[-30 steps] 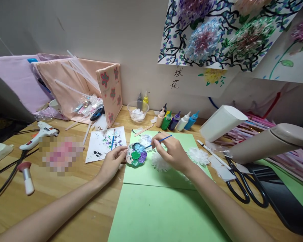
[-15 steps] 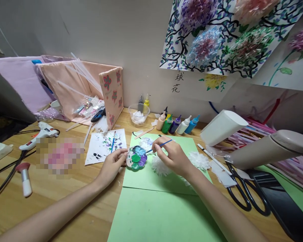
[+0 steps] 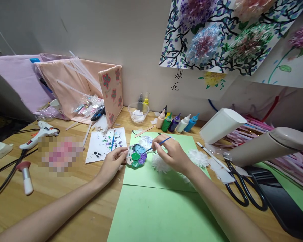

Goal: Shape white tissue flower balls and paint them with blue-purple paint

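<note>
My left hand (image 3: 114, 163) grips the left rim of a small flower-shaped paint palette (image 3: 136, 156), whose wells hold green, purple, blue and dark paint. Between the fingers of my right hand (image 3: 170, 151) is a thin blue paintbrush (image 3: 162, 142), its tip at the palette's right edge. Under both lies green paper (image 3: 141, 178). White ruffled paper flowers (image 3: 197, 158) rest on it, one partly covered by my right hand; another, dabbed with blue-purple (image 3: 145, 141), sits behind the palette.
Paint bottles (image 3: 175, 122) line the wall beside a clear bowl (image 3: 138, 114) of paper scraps. A paint-stained sheet (image 3: 104, 148) with a second brush (image 3: 113, 141) lies left. Black-handled scissors (image 3: 242, 188), a phone (image 3: 280, 205) and a bottle (image 3: 265, 148) are right; a glue gun (image 3: 39, 136) is far left.
The view has shifted slightly. Both hands keep their holds, and the brush tip stays at the palette's right edge with hardly any movement.
</note>
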`<action>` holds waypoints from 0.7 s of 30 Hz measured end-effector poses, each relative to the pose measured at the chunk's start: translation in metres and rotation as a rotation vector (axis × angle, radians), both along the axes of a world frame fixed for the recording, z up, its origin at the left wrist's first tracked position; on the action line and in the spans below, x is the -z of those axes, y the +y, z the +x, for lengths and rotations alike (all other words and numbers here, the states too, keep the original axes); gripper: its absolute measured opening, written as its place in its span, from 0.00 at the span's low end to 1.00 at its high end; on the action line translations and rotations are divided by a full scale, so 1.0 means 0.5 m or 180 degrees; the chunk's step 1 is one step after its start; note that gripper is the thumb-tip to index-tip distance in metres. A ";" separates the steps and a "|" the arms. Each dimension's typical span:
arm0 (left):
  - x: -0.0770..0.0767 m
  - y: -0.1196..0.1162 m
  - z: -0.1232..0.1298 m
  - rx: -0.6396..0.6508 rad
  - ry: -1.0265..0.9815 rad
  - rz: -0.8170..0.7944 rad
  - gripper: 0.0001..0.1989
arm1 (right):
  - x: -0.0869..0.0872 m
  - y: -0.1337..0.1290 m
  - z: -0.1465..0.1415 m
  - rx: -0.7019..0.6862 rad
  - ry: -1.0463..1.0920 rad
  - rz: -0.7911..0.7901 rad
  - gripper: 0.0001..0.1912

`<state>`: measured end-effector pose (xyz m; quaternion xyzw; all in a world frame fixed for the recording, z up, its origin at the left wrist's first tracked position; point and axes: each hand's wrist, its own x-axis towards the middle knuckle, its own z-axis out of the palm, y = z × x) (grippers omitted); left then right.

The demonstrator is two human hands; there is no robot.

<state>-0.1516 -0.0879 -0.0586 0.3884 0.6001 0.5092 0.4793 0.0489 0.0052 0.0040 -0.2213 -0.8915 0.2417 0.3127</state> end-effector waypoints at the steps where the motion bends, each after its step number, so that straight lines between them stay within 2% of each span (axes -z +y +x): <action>1: 0.000 0.000 0.000 -0.0008 -0.0006 0.0001 0.19 | -0.001 0.000 0.001 0.0014 0.0034 0.0007 0.09; 11: 0.009 0.002 -0.003 -0.0025 -0.0029 0.0001 0.20 | 0.006 -0.001 -0.003 -0.0043 -0.0025 0.0065 0.08; 21: 0.004 0.001 -0.002 -0.0014 0.0008 0.0019 0.20 | 0.003 0.002 -0.003 -0.0035 0.0047 0.0059 0.09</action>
